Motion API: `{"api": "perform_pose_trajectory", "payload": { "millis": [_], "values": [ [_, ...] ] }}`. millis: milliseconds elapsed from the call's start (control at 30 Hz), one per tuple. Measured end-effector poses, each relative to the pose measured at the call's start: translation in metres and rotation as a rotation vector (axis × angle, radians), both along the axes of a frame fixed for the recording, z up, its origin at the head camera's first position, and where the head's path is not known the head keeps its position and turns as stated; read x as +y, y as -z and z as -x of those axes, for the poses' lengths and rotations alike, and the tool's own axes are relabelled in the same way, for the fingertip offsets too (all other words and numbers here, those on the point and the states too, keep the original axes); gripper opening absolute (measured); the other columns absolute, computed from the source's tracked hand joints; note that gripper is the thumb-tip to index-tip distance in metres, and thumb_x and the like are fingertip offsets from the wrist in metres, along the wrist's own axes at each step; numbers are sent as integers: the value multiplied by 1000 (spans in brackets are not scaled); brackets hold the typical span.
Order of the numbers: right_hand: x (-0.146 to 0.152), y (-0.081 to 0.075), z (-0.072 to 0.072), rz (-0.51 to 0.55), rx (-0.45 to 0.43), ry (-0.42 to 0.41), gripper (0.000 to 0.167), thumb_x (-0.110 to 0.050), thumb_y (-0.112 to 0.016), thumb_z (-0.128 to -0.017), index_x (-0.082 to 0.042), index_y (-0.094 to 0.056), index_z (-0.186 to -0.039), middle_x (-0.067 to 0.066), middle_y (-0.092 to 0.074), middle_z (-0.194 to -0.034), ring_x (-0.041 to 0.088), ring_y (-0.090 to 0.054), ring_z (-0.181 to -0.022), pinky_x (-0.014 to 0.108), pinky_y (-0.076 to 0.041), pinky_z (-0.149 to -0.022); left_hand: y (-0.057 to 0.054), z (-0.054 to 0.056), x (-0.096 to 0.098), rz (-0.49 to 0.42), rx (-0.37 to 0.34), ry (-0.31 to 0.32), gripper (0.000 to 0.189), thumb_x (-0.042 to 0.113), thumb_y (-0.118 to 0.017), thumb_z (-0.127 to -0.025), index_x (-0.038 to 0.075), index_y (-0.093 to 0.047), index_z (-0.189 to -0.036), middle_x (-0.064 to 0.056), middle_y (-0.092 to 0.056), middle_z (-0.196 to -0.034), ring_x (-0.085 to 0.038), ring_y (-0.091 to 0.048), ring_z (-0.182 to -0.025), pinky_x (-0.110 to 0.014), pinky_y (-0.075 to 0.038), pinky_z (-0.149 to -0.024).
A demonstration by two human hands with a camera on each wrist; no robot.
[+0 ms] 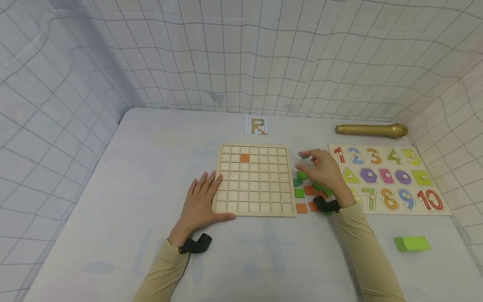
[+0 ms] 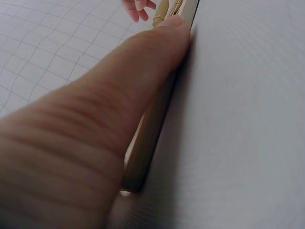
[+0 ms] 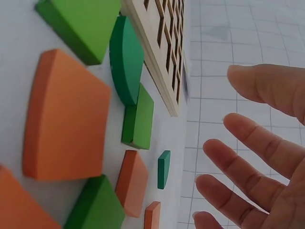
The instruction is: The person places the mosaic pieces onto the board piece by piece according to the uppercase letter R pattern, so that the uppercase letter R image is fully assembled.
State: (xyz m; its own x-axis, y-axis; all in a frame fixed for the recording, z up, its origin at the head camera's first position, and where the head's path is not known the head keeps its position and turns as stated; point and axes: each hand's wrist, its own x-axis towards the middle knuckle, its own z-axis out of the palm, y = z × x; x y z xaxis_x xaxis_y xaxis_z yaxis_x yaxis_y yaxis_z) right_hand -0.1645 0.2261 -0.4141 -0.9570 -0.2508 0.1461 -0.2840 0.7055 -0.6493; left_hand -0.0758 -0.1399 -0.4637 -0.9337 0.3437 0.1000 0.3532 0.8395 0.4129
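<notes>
A wooden grid board point(image 1: 254, 215) lies flat, with one orange square tile point(image 1: 245, 157) in its second row from the far side, third column. My left hand point(image 1: 201, 204) rests at the board's near left corner, fingers spread along the left side; its thumb point(image 2: 138, 67) lies against the near edge in the left wrist view. Over loose tiles right of the board hovers my right hand point(image 1: 325, 170), thumb and fingers apart with nothing between them. Beneath it are green squares point(image 3: 83, 28), orange squares point(image 3: 66, 119) and teal curved pieces point(image 3: 126, 59); the hand and wrist hide some.
Behind the board lies a small pattern card point(image 1: 256, 124) with a coloured grid figure. On the right are a number-and-shape puzzle board point(image 1: 409, 212), a gold microphone point(image 1: 371, 130) beyond it, and a green block point(image 1: 412, 243) nearer. Grid-patterned cloth walls point(image 1: 241, 54) surround the table.
</notes>
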Motion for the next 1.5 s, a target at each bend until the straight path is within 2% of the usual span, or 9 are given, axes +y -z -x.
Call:
{"api": "perform_pose_trajectory", "payload": {
  "millis": [167, 467, 567, 733, 933, 1167, 1400, 1500],
  "values": [
    [2, 3, -1, -49, -49, -11, 36, -27, -75, -83, -5, -69, -112, 15, -61, -120, 33, -56, -99, 47, -46, -81, 0, -1, 0, -19, 25, 4, 116, 70, -69, -64, 9, -25, -151, -11, -19, -156, -30, -9, -142, -49, -3, -112],
    [7, 4, -3, -101, -90, -64, 31, -20, -77, -81, -4, -71, -107, 14, -65, -109, 31, -56, -94, 43, -47, -73, -1, -1, 0, -8, 17, 5, 113, 68, -69, -66, 9, -25, -151, -10, -18, -156, -30, -9, -142, -48, -4, -112],
    [9, 5, -3, -113, -101, -87, 29, -19, -77, -80, -5, -72, -105, 13, -66, -106, 30, -56, -93, 44, -47, -74, -1, -1, 0, -8, 19, 6, 113, 69, -69, -66, 9, -25, -151, -10, -18, -156, -30, -9, -142, -48, -4, -112],
    [10, 5, -5, -146, -98, -106, 25, -17, -77, -80, -6, -73, -102, 11, -67, -102, 30, -56, -93, 46, -46, -77, -1, -1, 0, -8, 19, 6, 113, 68, -69, -66, 9, -25, -151, -10, -18, -156, -30, -9, -142, -49, -4, -112],
    [11, 6, -6, -192, -89, -111, 21, -16, -77, -79, -7, -74, -98, 8, -65, -100, 28, -52, -88, 43, -44, -74, -1, -1, 0, -10, 19, 3, 113, 69, -69, -65, 9, -26, -151, -10, -19, -156, -30, -9, -142, -49, -4, -112],
    [13, 5, -3, -194, -115, -137, 17, -11, -75, -81, -6, -74, -97, 8, -65, -98, 26, -50, -85, 41, -43, -73, -2, -1, 0, -10, 20, 3, 114, 69, -70, -65, 9, -25, -151, -10, -18, -156, -30, -8, -142, -49, -4, -112],
    [11, 2, 2, -196, -191, -160, 14, -6, -73, -83, -5, -68, -96, 8, -61, -96, 25, -49, -85, 39, -43, -74, 1, -1, 0, -19, 41, 6, 116, 71, -69, -64, 8, -26, -151, -11, -19, -156, -31, -10, -142, -49, -4, -112],
    [11, 2, 2, -183, -198, -169, 14, -5, -73, -82, -5, -65, -94, 7, -62, -93, 24, -51, -81, 38, -44, -71, 2, -1, 0, -15, 38, 6, 115, 72, -68, -64, 9, -25, -151, -11, -19, -156, -31, -9, -142, -48, -4, -112]
  ]
}}
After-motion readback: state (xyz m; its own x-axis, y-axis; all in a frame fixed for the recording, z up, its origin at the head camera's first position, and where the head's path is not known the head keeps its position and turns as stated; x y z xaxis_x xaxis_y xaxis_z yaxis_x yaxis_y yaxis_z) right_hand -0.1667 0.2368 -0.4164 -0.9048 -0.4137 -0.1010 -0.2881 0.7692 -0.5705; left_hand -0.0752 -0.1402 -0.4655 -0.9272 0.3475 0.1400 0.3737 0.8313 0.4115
